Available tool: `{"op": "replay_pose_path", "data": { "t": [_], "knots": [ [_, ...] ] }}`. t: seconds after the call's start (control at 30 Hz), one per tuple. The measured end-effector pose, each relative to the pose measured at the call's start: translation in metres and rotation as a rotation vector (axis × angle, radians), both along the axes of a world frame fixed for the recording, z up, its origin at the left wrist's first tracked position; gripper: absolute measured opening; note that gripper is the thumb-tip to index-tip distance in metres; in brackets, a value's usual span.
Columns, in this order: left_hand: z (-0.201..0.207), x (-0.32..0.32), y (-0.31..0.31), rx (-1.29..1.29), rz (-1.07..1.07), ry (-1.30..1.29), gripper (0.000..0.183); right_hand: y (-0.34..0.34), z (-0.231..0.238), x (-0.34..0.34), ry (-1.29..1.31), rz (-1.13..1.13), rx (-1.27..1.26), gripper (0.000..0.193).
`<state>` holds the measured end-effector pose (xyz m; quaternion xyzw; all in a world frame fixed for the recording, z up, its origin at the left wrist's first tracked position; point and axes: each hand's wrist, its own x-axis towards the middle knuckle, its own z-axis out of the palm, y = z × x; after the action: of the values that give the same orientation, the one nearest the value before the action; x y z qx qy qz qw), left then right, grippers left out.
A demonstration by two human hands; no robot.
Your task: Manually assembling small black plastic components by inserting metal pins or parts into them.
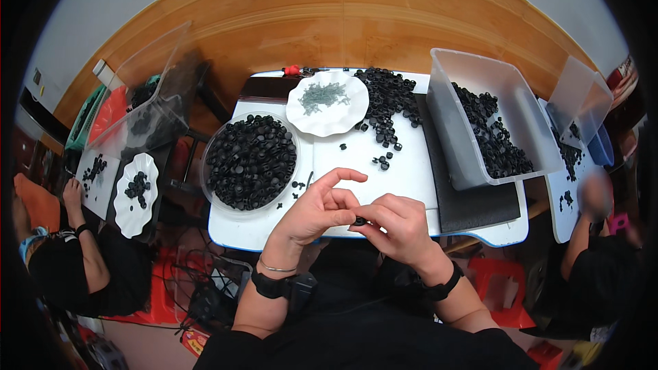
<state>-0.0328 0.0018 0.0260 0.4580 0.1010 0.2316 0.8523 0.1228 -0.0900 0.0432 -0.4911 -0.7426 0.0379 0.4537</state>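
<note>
Over the near edge of the white table (411, 178), both hands meet in front of me. My right hand (401, 226) pinches a small round black plastic part (359, 221) between thumb and fingertips. The thumb of my left hand (319, 207) presses close to that part; its index finger sticks out above, the other fingers are curled, and anything in them is hidden. To the left stands a round clear tub (205, 177) heaped with black caps (252, 157). Beyond my hands, a white scalloped plate (306, 123) bears a pile of tiny pale thin pieces (325, 96).
Loose black parts (387, 92) spread behind the plate's right side. A translucent bin (449, 144) of black parts stands on a dark foam mat (476, 207) at the right. Co-workers sit at both sides, a hand (72, 195) at left, another (595, 195) blurred at right.
</note>
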Motion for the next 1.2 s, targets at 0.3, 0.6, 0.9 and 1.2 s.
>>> {"op": "replay_pose_path", "data": {
  "t": [0.3,0.6,0.9,1.2],
  "knots": [
    [0.001,-0.009,0.001,0.025,0.005,0.018,0.063,0.002,-0.001,-0.002,0.001,0.056,0.058,0.025],
    [-0.001,-0.011,-0.002,0.025,0.013,0.012,0.057,0.002,0.001,-0.006,0.014,0.057,-0.028,0.025],
    [-0.004,-0.014,-0.004,-0.005,0.005,0.034,0.05,0.002,0.001,-0.009,0.186,0.123,-0.168,0.021],
    [-0.002,-0.029,0.013,0.103,0.165,0.105,0.045,0.011,-0.004,-0.015,0.275,0.118,-0.265,0.032]
  ]
}}
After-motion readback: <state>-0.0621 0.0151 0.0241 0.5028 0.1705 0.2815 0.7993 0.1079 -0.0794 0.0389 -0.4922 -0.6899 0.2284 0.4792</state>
